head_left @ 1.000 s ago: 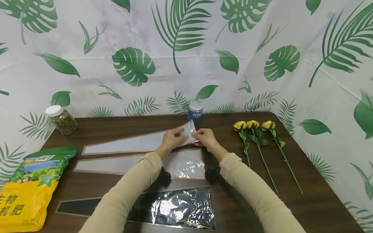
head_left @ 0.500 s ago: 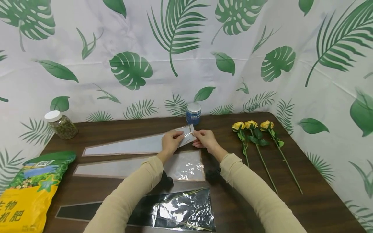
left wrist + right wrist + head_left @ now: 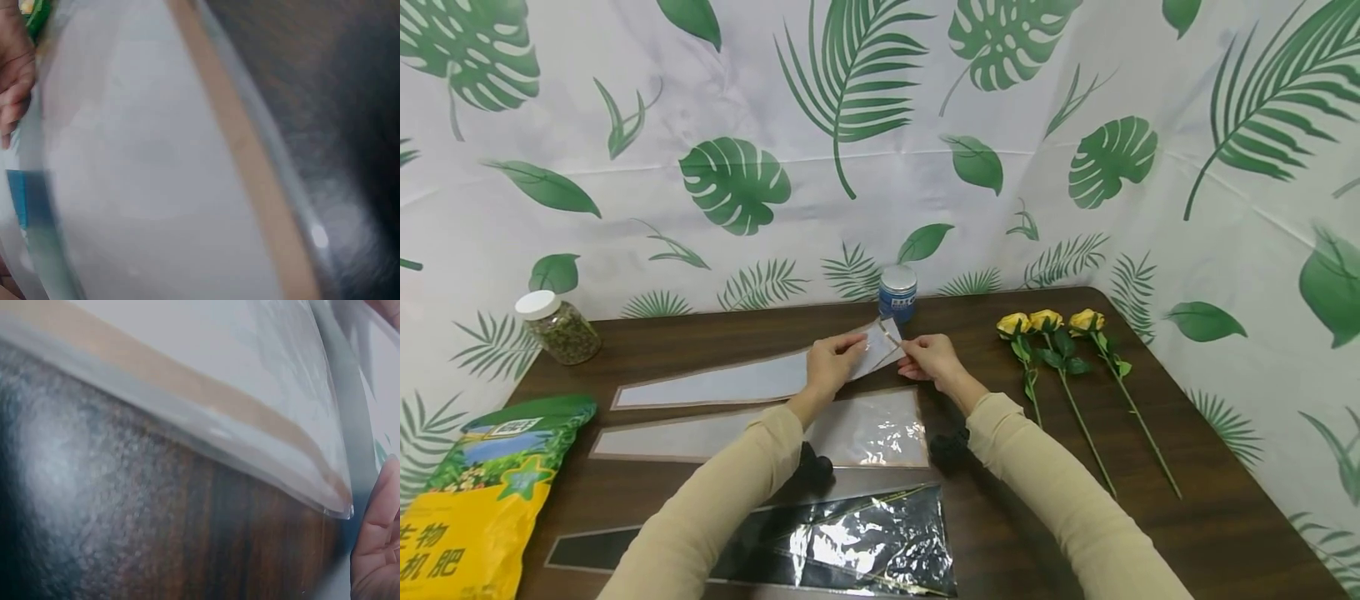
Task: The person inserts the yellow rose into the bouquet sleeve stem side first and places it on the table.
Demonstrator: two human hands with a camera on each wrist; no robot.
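Observation:
A long tapered white flower sleeve (image 3: pixel 730 379) with a tan border lies along the back of the table. Its wide end is raised and bent up in front of the blue can. My left hand (image 3: pixel 831 365) grips the sleeve a little in from that end, thumb and fingers close together. At the end's right edge, my right hand (image 3: pixel 931 358) pinches the film between thumb and forefinger. White film with a tan border fills much of the left wrist view (image 3: pixel 144 156) and the upper part of the right wrist view (image 3: pixel 219 350).
A second pale sleeve (image 3: pixel 880 425) and a black glossy sleeve (image 3: pixel 850 542) lie nearer. Three yellow roses (image 3: pixel 1086 322) lie on the right. A blue can (image 3: pixel 898 296) stands behind the hands. On the left are a white-lidded jar (image 3: pixel 567 333) and a yellow-green fertilizer bag (image 3: pixel 471 500).
My left hand has shifted slightly left along the sleeve, away from the right hand, which stays at the edge. The sleeve's wide end has been tilted and refolded, and shows more of its surface.

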